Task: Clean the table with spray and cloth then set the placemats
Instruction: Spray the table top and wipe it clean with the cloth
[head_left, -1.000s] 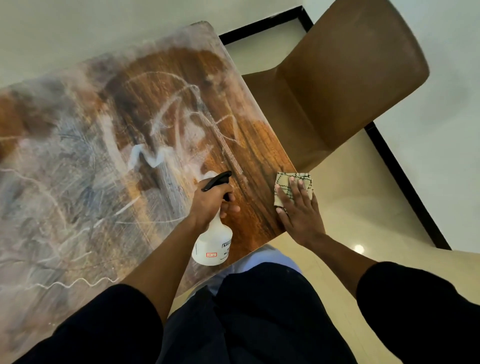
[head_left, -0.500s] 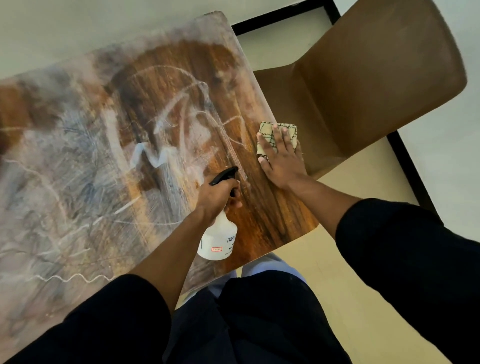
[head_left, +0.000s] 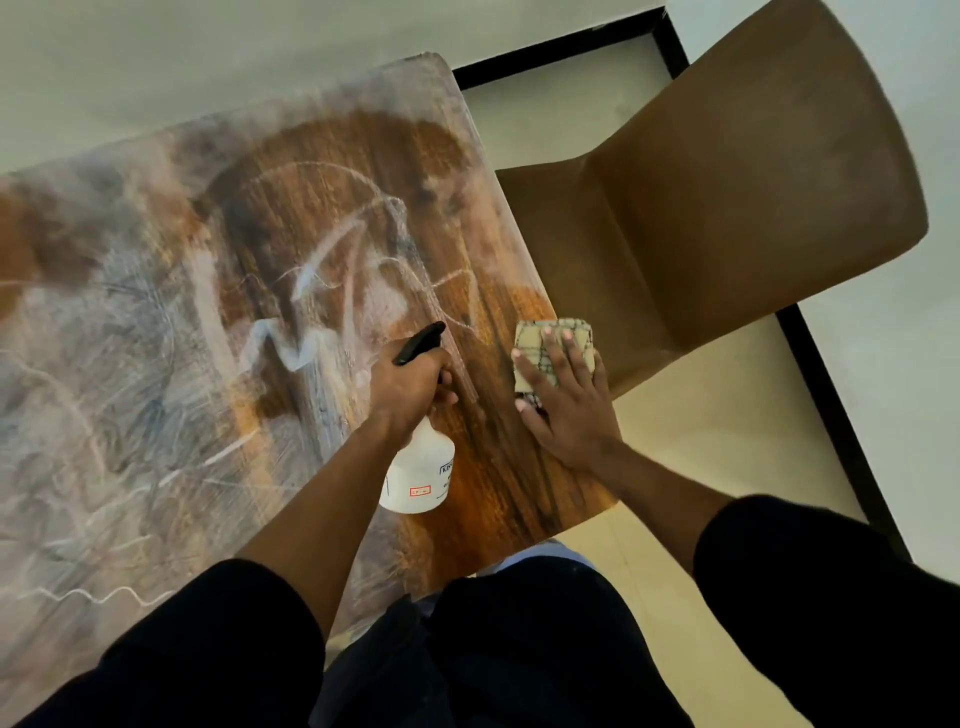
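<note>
We are in the wiping stage of the cleaning. The right hand (head_left: 563, 400) lies flat with straight fingers spread over the folded cloth (head_left: 552, 349), pressing it onto the table (head_left: 156, 338) at its right edge, just beside the brown chair (head_left: 727, 208). The left hand (head_left: 410, 387) grips the neck of the spray bottle (head_left: 420, 475), fingers curled round it below the black trigger (head_left: 420, 343); the bottle appears to stand on the tabletop near the front edge.

The right part of the table shows bare wood grain. The left and far parts carry a whitish film with streaks and wavy lines. No placemats are visible.

To do this step well, we judge the following:

1. Keep the palm flat so the cloth bears evenly.
2. Work in overlapping strokes from the wiped zone toward the filmed zone.
3. Hold the cloth inside the edge so it does not slide off toward the chair.
4. Spray only where the film resists.
</note>
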